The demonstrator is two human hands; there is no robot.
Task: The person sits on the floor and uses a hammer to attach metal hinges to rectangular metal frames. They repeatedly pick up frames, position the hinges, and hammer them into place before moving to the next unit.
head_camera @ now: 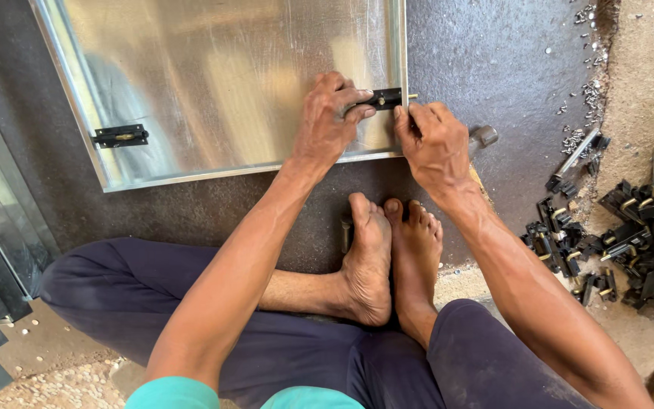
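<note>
Left hand (331, 121) presses down on black latch bolt (382, 98), fingers closed over its left part. Right hand (434, 144) closed around tool; only grey tool end (484, 136) shows, kind cannot tell. Bolt lies at right edge of shiny metal panel (221, 83), near lower corner. Second black bolt (119, 136) sits on panel left edge. Pile of black bolts (599, 250) on floor, far right. Bare feet (387, 257) below panel.
</note>
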